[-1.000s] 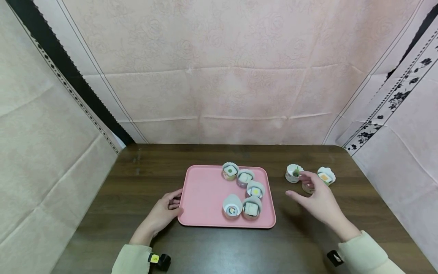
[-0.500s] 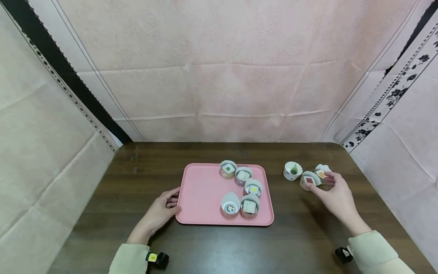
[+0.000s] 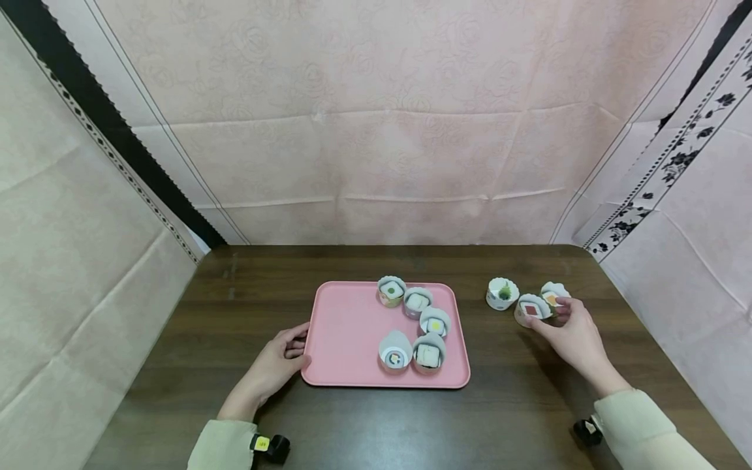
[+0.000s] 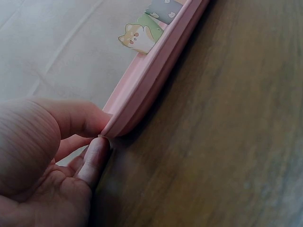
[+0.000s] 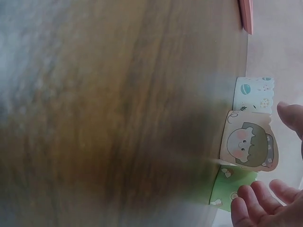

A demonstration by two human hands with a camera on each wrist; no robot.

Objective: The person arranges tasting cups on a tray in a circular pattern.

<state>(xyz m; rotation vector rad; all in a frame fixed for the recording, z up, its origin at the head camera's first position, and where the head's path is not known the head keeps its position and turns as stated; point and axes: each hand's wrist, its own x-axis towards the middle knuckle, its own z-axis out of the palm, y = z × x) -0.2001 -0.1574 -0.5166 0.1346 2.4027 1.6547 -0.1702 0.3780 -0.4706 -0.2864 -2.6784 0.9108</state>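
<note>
The pink tray [image 3: 346, 336] lies mid-table, and my left hand [image 3: 270, 369] pinches its left rim between thumb and fingers; the left wrist view shows the thumb [image 4: 94, 158] under the edge. Several small paper cups, such as the front one [image 3: 395, 352], stand on the tray's right half. Right of the tray is a paper cup [image 3: 532, 309] with a dark red square inside and a cartoon girl printed outside. My right hand [image 3: 572, 336] is spread around it, thumb on one side and fingertips [image 5: 258, 196] on the other, small gaps showing in the right wrist view.
Touching that cup are a white scalloped cup [image 3: 502, 294] with a green sprig inside, and a green-printed cup [image 3: 555, 292] partly behind my right fingers. Pale patterned cloth [image 3: 376, 163] hangs behind the brown wooden table [image 3: 376, 427].
My right hand has moved right, from beside the sprig cup to around the girl-print cup, then barely shifted in the last half second. My left hand stays on the tray rim.
</note>
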